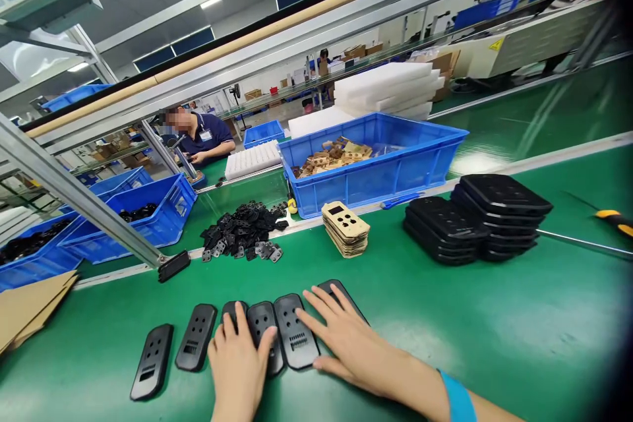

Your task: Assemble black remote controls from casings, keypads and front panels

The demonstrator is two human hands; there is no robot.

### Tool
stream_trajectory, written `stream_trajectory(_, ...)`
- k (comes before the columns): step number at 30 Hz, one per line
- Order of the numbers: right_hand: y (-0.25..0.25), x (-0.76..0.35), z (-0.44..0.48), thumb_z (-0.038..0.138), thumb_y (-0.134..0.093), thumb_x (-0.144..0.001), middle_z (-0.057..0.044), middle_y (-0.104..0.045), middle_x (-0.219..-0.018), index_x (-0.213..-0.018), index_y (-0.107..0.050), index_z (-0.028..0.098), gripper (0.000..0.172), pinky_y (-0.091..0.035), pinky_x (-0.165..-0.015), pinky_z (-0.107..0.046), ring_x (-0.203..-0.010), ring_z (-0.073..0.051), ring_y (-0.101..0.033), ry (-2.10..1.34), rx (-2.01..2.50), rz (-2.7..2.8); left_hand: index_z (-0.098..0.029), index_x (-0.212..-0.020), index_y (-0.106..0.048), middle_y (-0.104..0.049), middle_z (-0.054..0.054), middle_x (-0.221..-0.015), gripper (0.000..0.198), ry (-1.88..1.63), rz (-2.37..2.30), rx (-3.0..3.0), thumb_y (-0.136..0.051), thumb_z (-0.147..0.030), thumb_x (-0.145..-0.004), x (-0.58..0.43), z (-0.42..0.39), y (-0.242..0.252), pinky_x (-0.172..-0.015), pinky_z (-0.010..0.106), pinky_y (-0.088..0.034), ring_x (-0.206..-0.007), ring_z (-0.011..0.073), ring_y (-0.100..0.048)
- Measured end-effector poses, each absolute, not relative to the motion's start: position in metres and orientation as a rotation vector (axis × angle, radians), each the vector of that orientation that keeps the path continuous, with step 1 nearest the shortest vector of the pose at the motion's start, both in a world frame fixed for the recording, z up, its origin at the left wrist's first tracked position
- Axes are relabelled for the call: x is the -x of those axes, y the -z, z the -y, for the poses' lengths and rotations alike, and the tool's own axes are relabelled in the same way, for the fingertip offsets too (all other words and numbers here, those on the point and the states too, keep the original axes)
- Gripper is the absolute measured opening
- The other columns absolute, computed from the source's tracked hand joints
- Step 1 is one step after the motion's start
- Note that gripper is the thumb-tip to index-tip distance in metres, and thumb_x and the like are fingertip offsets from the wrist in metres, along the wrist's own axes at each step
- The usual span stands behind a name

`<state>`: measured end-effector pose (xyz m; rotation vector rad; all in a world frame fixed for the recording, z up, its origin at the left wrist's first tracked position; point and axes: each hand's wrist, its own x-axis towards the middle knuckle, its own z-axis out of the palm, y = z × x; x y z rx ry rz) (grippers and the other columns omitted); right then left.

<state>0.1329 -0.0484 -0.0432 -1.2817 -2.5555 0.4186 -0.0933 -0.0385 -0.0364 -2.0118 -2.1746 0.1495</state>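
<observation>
Several flat black plastic panels with holes lie in a row on the green belt near its front edge. My left hand rests fingers-down on two of them, one panel under its fingertips. My right hand lies flat with fingers spread over the rightmost panel, touching the panel beside it. Two more panels lie free to the left. Neither hand grips anything.
A stack of tan panels, a pile of small black parts, two stacks of black covers and a blue bin stand farther back. A yellow-handled screwdriver lies right, cardboard left. Another person sits across.
</observation>
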Motion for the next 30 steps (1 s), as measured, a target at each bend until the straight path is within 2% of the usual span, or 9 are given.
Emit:
stream_trajectory(4, 0.046, -0.152, 0.051, 0.031, -0.068, -0.079, -0.026, -0.045, -0.139, -0.134, -0.05, 0.014, 0.06, -0.039, -0.097, -0.06, -0.127, -0.043, -0.04, -0.227, 1.489, 2.476, 0.004, -0.138, -0.035, -0.053, 0.038, -0.121, 0.097, -0.258, 2.107, 2.016, -0.035, -0.073, -0.079, 0.043, 0.03, 0.032, -0.088, 0.055, -0.04, -0.105, 0.0443, -0.057)
stream_trajectory(8, 0.053, -0.172, 0.059, 0.026, -0.066, -0.08, -0.021, -0.05, -0.135, -0.133, -0.05, 0.021, 0.055, -0.047, -0.086, -0.055, -0.114, -0.039, -0.051, -0.105, 1.524, 2.444, 0.006, -0.14, -0.025, -0.039, 0.045, -0.131, 0.107, -0.444, 2.044, 2.156, -0.041, -0.076, -0.073, 0.016, 0.028, 0.027, -0.096, 0.063, -0.03, -0.118, 0.0531, -0.045)
stream_trajectory(13, 0.056, -0.194, 0.063, 0.028, -0.06, -0.084, -0.02, -0.048, -0.137, -0.135, -0.048, 0.022, 0.052, -0.048, -0.086, -0.053, -0.116, -0.037, -0.049, -0.141, 1.6, 2.39, -0.005, -0.146, -0.003, -0.004, 0.026, -0.153, 0.112, -0.497, 1.753, 2.861, -0.061, -0.061, -0.068, 0.025, 0.028, 0.005, -0.109, 0.064, -0.008, -0.141, 0.0401, -0.005)
stream_trajectory(16, 0.05, -0.201, 0.064, 0.028, -0.06, -0.085, -0.019, -0.048, -0.138, -0.135, -0.049, 0.021, 0.052, -0.048, -0.087, -0.054, -0.117, -0.037, -0.048, -0.222, 1.612, 2.386, -0.013, -0.147, 0.002, 0.0, 0.015, -0.155, 0.118, -0.724, 1.436, 3.141, -0.072, -0.044, -0.06, 0.041, 0.031, -0.008, -0.106, 0.069, 0.0, -0.141, 0.0381, 0.002)
stream_trajectory(18, 0.044, -0.203, 0.061, 0.03, -0.059, -0.085, -0.019, -0.047, -0.138, -0.135, -0.049, 0.02, 0.052, -0.046, -0.091, -0.054, -0.121, -0.036, -0.045, -0.283, 1.558, 2.381, -0.021, -0.148, -0.003, -0.005, 0.012, -0.155, 0.117, -0.761, 1.259, 3.159, -0.076, -0.028, -0.057, 0.051, 0.041, -0.006, -0.104, 0.073, -0.006, -0.141, 0.0408, -0.001)
stream_trajectory(21, 0.033, -0.197, 0.051, 0.03, -0.054, -0.089, -0.017, -0.045, -0.141, -0.135, -0.047, 0.019, 0.048, -0.039, -0.102, -0.051, -0.129, -0.032, -0.038, -0.35, 1.39, 2.408, -0.026, -0.146, -0.022, -0.021, 0.019, -0.153, 0.1, -0.39, 1.158, 3.023, -0.076, -0.02, -0.062, 0.063, 0.069, 0.018, -0.103, 0.066, -0.028, -0.138, 0.0405, -0.022)
stream_trajectory(25, 0.025, -0.175, 0.035, 0.026, -0.051, -0.09, -0.013, -0.044, -0.143, -0.132, -0.049, 0.022, 0.042, -0.033, -0.107, -0.049, -0.131, -0.029, -0.038, -0.425, 1.119, 2.589, -0.03, -0.133, -0.047, -0.06, 0.016, -0.128, 0.05, 0.026, 1.009, 2.766, -0.059, -0.037, -0.085, 0.085, 0.098, 0.057, -0.089, 0.046, -0.047, -0.112, 0.0304, -0.058)
stream_trajectory(28, 0.031, -0.155, 0.037, 0.03, -0.053, -0.089, -0.013, -0.051, -0.137, -0.126, -0.054, 0.021, 0.037, -0.034, -0.105, -0.053, -0.127, -0.03, -0.043, -0.407, 1.063, 2.655, -0.026, -0.129, -0.052, -0.064, 0.01, -0.123, 0.047, 0.123, 0.762, 2.801, -0.046, -0.049, -0.089, 0.107, 0.095, 0.064, -0.084, 0.031, -0.05, -0.1, 0.0214, -0.063)
stream_trajectory(30, 0.037, -0.146, 0.047, 0.03, -0.052, -0.089, -0.014, -0.055, -0.132, -0.122, -0.056, 0.019, 0.035, -0.035, -0.104, -0.055, -0.122, -0.031, -0.047, -0.344, 1.121, 2.644, -0.023, -0.134, -0.048, -0.063, 0.008, -0.126, 0.049, 0.163, 0.719, 2.87, -0.041, -0.047, -0.092, 0.121, 0.09, 0.064, -0.088, 0.028, -0.049, -0.102, 0.0186, -0.062)
